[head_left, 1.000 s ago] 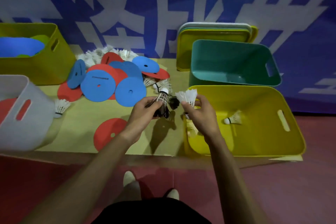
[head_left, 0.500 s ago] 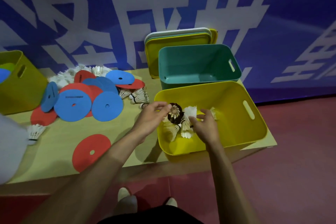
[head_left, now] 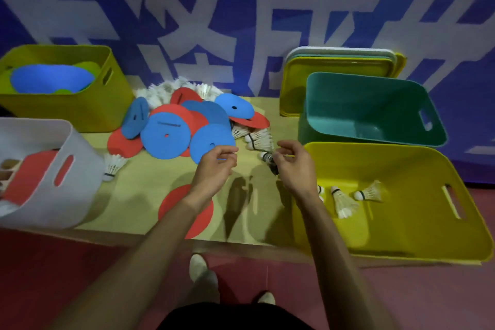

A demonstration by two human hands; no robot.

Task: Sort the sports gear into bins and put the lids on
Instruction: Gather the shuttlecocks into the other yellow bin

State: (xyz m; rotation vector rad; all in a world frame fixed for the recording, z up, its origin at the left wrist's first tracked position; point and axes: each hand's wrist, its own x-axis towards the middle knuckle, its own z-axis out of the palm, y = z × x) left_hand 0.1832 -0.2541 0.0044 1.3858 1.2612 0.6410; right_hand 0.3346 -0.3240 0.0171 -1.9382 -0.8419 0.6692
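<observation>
both hands hover over the middle of the table (head_left: 139, 195), just apart from each other. the left hand (head_left: 214, 169) has its fingers curled in with the thumb against the forefinger, and nothing shows in its grip; it hangs over the near edge of a blue disc (head_left: 209, 142). the right hand (head_left: 293, 169) is curled too, with a dark shuttlecock (head_left: 269, 162) right at its fingertips, but blur keeps me from telling whether it pinches the shuttlecock or only sits beside it. just right of that hand stands the yellow bin (head_left: 428, 169), with white shuttlecocks on its floor: one (head_left: 344, 203) lying lengthwise, one (head_left: 368, 193) beside it, and a third mostly hidden by the wrist. behind it is the teal bin (head_left: 361, 104), and a stack of lids (head_left: 340, 61) leans on the blue wall. a heap of red and blue discs (head_left: 166, 131) covers the table's centre, with white shuttlecocks behind it (head_left: 171, 90) and a few more (head_left: 257, 138) at its right edge. a single red disc (head_left: 187, 211) lies under the left forearm. to the left, the white bin (head_left: 85, 169) holds a red disc (head_left: 29, 171), a lone shuttlecock (head_left: 113, 166) lies just beside it, and the olive bin (head_left: 67, 112) at the back holds a blue disc (head_left: 51, 79).
</observation>
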